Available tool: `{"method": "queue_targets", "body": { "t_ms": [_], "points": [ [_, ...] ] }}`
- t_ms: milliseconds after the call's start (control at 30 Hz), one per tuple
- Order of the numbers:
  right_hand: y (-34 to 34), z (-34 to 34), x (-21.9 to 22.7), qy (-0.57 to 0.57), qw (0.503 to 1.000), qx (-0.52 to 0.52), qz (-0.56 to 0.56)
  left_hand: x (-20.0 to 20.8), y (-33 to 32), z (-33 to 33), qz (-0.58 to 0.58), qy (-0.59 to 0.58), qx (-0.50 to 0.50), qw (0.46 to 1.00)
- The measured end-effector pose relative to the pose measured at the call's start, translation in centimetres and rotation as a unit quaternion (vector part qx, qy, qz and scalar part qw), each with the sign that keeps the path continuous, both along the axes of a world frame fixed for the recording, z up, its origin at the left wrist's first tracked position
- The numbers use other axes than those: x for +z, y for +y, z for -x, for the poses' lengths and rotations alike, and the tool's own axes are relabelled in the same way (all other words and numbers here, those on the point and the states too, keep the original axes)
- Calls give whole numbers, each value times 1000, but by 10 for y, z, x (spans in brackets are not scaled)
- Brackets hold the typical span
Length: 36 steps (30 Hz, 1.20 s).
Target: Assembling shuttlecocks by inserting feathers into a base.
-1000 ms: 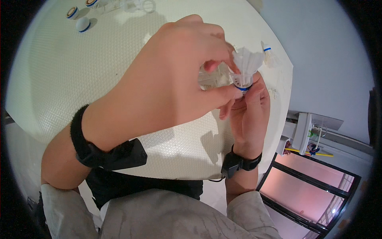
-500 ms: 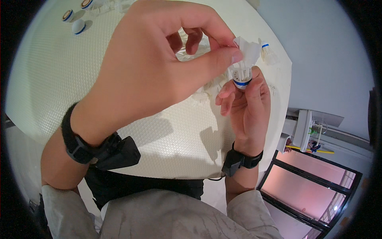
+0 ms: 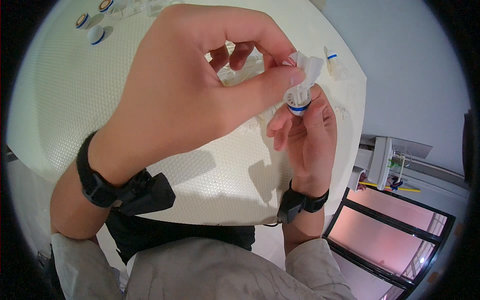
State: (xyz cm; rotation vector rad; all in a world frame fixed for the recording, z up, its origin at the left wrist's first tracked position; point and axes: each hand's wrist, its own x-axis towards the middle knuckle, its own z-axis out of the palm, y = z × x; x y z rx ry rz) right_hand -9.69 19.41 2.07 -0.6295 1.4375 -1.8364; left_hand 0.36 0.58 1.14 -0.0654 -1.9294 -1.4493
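Note:
In my right hand point(image 3: 313, 132) is a shuttlecock base point(image 3: 298, 108), a white cork with a blue band, gripped between thumb and fingers. Several white feather shafts stand up from its top. My left hand point(image 3: 185, 85) reaches across from the left, with thumb and forefinger pinching a white feather point(image 3: 311, 67) just above the base. Whether this feather's shaft sits in a hole is hard to make out. Behind the left hand, partly hidden, lies a pile of loose white feathers point(image 3: 242, 72).
Beyond my right hand lies another feathered shuttlecock point(image 3: 336, 66) near the table's right edge. A white cork point(image 3: 95, 35) with a blue band rests at the far left, beside two more corks. All lie on the white textured table point(image 3: 210, 195).
Both hands have shifted slightly left and the base has tilted a little. The feather in my left hand's pinch sits slightly lower, closer to the base.

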Motion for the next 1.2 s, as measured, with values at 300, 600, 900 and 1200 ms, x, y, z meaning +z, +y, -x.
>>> {"method": "queue_targets", "body": {
  "t_ms": [300,600,900,1200],
  "points": [
    [0,-5,2,-28,1000,2,0,1,20,-1,-31,60,59,996],
    [-1,-4,0,-21,1000,8,14,-5,8,3,-28,30,12,999],
    [-1,-9,6,17,999,-46,4,2,5,0,101,-7,-2,995],
    [-2,-9,5,62,998,-14,28,6,9,0,95,6,10,995]
  ]
}}
